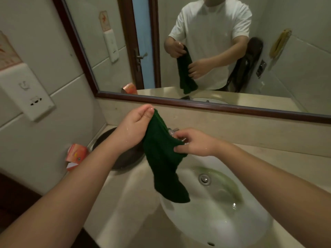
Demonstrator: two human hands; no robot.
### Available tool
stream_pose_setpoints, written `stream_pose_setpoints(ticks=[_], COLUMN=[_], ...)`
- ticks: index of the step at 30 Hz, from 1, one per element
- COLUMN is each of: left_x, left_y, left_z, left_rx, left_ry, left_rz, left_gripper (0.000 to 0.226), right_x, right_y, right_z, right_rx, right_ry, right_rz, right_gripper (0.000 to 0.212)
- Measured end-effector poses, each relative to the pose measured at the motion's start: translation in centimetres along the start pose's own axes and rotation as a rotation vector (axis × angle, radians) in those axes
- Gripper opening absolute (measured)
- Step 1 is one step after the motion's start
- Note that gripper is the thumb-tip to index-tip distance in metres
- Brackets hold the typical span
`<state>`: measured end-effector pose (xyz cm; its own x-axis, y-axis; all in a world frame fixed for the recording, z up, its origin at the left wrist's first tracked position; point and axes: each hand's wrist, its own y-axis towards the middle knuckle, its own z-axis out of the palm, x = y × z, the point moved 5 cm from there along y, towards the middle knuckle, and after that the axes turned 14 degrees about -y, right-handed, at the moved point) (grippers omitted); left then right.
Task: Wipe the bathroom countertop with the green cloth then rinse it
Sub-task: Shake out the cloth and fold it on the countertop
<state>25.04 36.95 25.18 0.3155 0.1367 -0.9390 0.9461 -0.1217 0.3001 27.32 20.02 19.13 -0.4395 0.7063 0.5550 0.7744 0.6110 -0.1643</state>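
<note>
No legible text; red wall sticker print unreadable.

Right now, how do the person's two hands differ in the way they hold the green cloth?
The left hand sits higher and pinches the green cloth's top edge, palm turned up; the right hand sits lower and grips the cloth's side partway down, knuckles up. The left hand is nearer the mirror; the right is nearer the sink drain. Both look wet, and both keep the cloth hanging over the sink.

Sink set in the tabletop, drain in its middle, cloth hanging above its left rim between left hand and right hand, dark basin left of the sink, mirror behind.
</note>
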Motion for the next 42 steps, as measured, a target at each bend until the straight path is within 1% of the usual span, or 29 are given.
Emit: stream_pose_setpoints(ticks=[3,5,7,8,10,12,15,17,18,19,20,21,22,24,25,26,28,29,32,35,40,42], left_x=[0.2,0.4,0.5,0.6,0.6,0.5,0.0,0.4,1.0,1.8,2.5,3.5,4.4,6.0,7.1,8.6,11.6,12.9,15.9,17.5,20.9,23.1], left_y=[-0.1,-0.1,0.0,0.1,0.5,0.6,0.1,-0.9,-1.6,-2.5,-3.7,-5.1,-6.7,-10.5,-12.7,-15.0,-19.6,-21.7,-25.8,-25.2,-19.8,-17.7], left_z=[-0.9,-1.4,-2.1,-2.5,-3.9,-5.6,-8.1,-9.8,-10.5,-11.1,-11.3,-11.4,-11.3,-10.3,-9.8,-9.4,-8.3,-7.7,-6.2,-5.5,-6.6,-7.0], left_rx=[-0.071,-0.084,-0.091,-0.103,-0.17,-0.243,-0.298,-0.337,-0.352,-0.359,-0.361,-0.351,-0.323,-0.246,-0.219,-0.213,-0.226,-0.247,-0.352,-0.38,-0.473,-0.446], left_ry=[-0.067,-0.081,-0.079,-0.072,-0.079,-0.054,0.037,0.059,0.063,0.079,0.115,0.151,0.177,0.231,0.259,0.261,0.169,0.104,0.007,0.018,0.069,0.127], left_rz=[-0.006,-0.001,0.003,0.009,0.016,0.034,0.098,0.103,0.09,0.068,0.037,0.002,-0.025,-0.046,-0.078,-0.158,-0.346,-0.404,-0.564,-0.621,-0.64,-0.691], left_gripper=[0.027,0.028,0.029,0.029,0.028,0.028,0.031,0.032,0.03,0.028,0.027,0.027,0.027,0.028,0.028,0.028,0.027,0.027,0.037,0.032,0.032,0.029], right_x=[-1.0,-1.4,-1.4,-1.2,-0.4,1.0,3.4,4.6,5.1,5.4,5.5,5.4,5.2,4.8,4.6,4.3,3.5,3.2,2.3,0.8,-2.6,-4.0], right_y=[-0.6,-1.0,-1.0,-0.9,-0.3,0.3,1.1,1.3,1.0,0.7,0.4,-0.1,-0.7,-2.2,-3.1,-4.1,-5.8,-6.4,-6.6,-4.7,0.6,2.7], right_z=[-1.2,-2.1,-3.3,-4.1,-5.7,-6.9,-7.3,-6.7,-6.2,-5.4,-4.3,-2.9,-1.1,2.8,4.9,6.9,10.7,12.1,14.6,15.6,17.2,17.6], right_rx=[0.021,0.046,0.025,-0.014,-0.148,-0.264,-0.339,-0.423,-0.468,-0.494,-0.483,-0.442,-0.38,-0.268,-0.214,-0.141,-0.002,0.046,0.133,0.13,0.002,-0.014], right_ry=[0.024,0.043,0.002,-0.032,-0.118,-0.137,-0.081,-0.139,-0.153,-0.142,-0.13,-0.14,-0.185,-0.317,-0.343,-0.336,-0.296,-0.274,-0.163,-0.083,0.046,0.037], right_rz=[0.045,0.065,0.066,0.063,0.045,0.045,0.029,-0.001,-0.023,-0.043,-0.046,-0.031,-0.015,-0.034,-0.058,-0.058,-0.039,-0.038,-0.005,0.08,0.298,0.375], right_gripper=[0.02,0.016,0.016,0.017,0.021,0.025,0.015,0.008,0.01,0.021,0.032,0.039,0.036,0.019,0.014,0.014,0.02,0.022,0.023,0.019,0.013,0.017])
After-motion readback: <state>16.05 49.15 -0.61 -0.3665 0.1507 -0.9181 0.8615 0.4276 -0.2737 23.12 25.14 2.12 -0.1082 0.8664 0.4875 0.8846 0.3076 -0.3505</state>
